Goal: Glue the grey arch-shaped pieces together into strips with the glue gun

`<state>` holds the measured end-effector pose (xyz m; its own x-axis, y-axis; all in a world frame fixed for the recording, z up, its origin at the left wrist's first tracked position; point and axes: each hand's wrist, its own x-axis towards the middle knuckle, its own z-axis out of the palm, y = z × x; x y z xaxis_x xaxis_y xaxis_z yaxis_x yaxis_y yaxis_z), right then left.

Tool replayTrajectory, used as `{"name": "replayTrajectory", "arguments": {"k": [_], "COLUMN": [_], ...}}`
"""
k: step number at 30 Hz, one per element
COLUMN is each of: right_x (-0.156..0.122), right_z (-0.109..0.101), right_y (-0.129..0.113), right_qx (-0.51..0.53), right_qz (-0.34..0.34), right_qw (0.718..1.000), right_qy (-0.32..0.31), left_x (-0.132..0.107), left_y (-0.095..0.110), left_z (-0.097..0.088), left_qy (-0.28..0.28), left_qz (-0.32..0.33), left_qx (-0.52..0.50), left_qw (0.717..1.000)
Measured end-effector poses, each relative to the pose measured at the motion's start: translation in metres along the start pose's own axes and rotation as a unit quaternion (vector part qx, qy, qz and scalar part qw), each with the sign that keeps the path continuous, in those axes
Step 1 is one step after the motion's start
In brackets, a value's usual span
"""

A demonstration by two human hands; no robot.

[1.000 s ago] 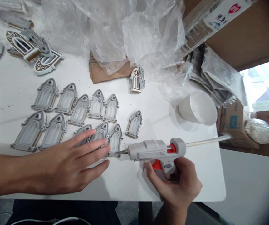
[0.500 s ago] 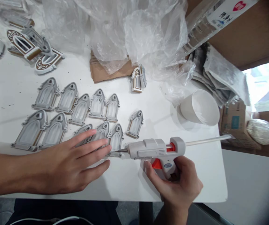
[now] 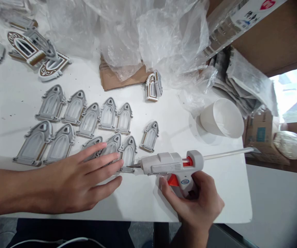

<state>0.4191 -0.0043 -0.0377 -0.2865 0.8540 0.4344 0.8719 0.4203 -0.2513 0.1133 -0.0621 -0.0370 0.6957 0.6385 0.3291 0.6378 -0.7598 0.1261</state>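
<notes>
My right hand (image 3: 200, 203) is wrapped round the handle of a grey glue gun (image 3: 164, 164) with a red trigger and a clear glue stick (image 3: 228, 154) out of its back. The nozzle points left and meets the lower edge of a small arched window piece (image 3: 128, 155), the rightmost in the front row. My left hand (image 3: 86, 181) lies with fingers spread over the neighbouring window pieces, its fingertips by the nozzle, partly hiding them. Several more grey arched pieces (image 3: 50, 103) lie face down in two rows, and one piece (image 3: 150, 137) lies apart to the right.
A white paper cup (image 3: 222, 117) stands at the right. Crumpled clear plastic (image 3: 159, 38) and torn cardboard (image 3: 120, 81) cover the back of the white table (image 3: 143, 203). Brown-and-white window pieces (image 3: 26, 48) are piled at the back left, two (image 3: 152, 86) near the cardboard. Boxes (image 3: 263, 137) sit beyond the right edge.
Hardly anything differs. The back end of the glue gun has shifted very slightly; both hands and the window pieces stay in place.
</notes>
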Motion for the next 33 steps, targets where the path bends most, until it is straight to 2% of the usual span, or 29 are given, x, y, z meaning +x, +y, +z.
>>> {"name": "replayTrajectory", "arguments": {"k": [19,33], "right_x": [0.0004,0.0008], "right_z": [-0.0031,-0.0045], "right_y": [0.0021,0.0078], "right_qx": [-0.003,-0.004], "right_qz": [0.012,-0.008], "right_qw": [1.0,1.0], "right_qy": [0.0,0.011], "left_x": [0.0014,0.0016], "left_y": [0.001,0.0006], "left_z": [-0.0001,0.0004], "left_qy": [0.01,0.005], "left_qz": [-0.006,-0.01], "left_qx": [0.008,0.014], "left_qw": [1.0,1.0]}}
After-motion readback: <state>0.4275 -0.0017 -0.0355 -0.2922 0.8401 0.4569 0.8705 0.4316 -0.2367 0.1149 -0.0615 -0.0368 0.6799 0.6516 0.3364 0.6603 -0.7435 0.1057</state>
